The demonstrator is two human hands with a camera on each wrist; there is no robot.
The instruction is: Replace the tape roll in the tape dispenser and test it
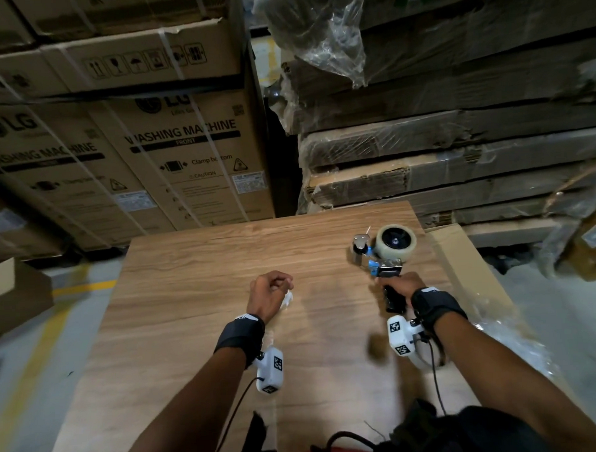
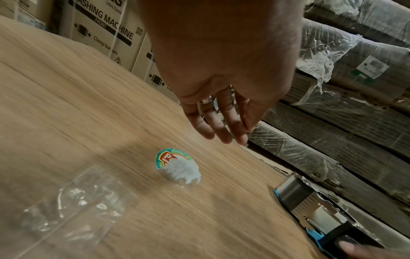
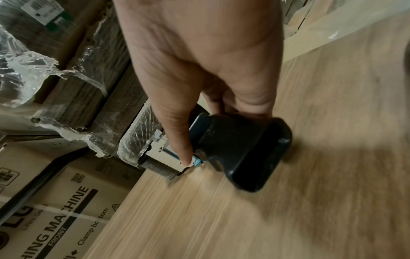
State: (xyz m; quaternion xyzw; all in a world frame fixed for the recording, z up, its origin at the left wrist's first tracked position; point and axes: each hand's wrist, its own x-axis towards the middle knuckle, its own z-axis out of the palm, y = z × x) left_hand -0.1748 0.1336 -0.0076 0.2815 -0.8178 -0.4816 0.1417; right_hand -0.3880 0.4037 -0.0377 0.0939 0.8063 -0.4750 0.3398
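Note:
A tape dispenser (image 1: 381, 268) with a blue frame lies on the wooden table (image 1: 208, 296) at the far right, a pale tape roll (image 1: 392, 255) mounted on its black hub. My right hand (image 1: 398, 285) grips its black handle (image 3: 239, 150), with the index finger stretched along the frame toward the roller (image 3: 158, 168). My left hand (image 1: 272, 289) hovers over the table's middle with its fingers (image 2: 221, 126) hanging loose and holding nothing. Under it lies a torn round sticker (image 2: 177, 164). The dispenser (image 2: 310, 206) sits to the right of that hand.
A crumpled clear film (image 2: 73, 201) lies on the table near my left wrist. LG washing machine boxes (image 1: 186, 155) stand behind the table on the left, a plastic-wrapped cardboard stack (image 1: 456, 152) on the right. Flat cardboard (image 1: 459, 254) borders the table's right edge.

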